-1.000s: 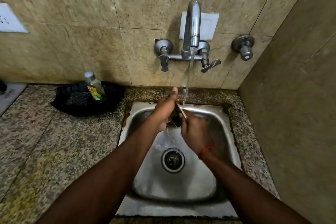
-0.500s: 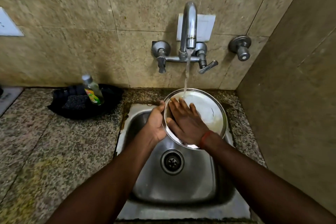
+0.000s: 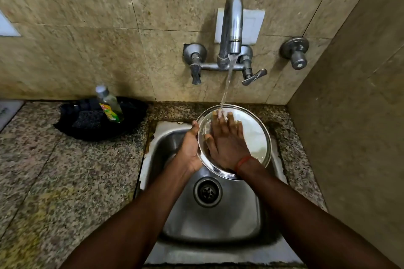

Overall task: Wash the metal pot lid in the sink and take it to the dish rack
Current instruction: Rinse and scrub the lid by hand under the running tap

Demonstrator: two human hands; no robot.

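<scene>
Now the metal pot lid (image 3: pixel 253 135) is in the middle of the frame, tilted over the back of the sink (image 3: pixel 214 220). The left hand (image 3: pixel 190 148) grips its left edge. The right hand (image 3: pixel 227 144) lies flat on it, fingers straight and spread, under water from the tap (image 3: pixel 231 28).

two bare forearms, uncovered up to the frame's lower edge, end in the left hand (image 3: pixel 189 150) and right hand (image 3: pixel 227 148). a thin red-orange thread band (image 3: pixel 242 162) circles the right wrist, over the sink's (image 3: pixel 218 225) far half.
</scene>
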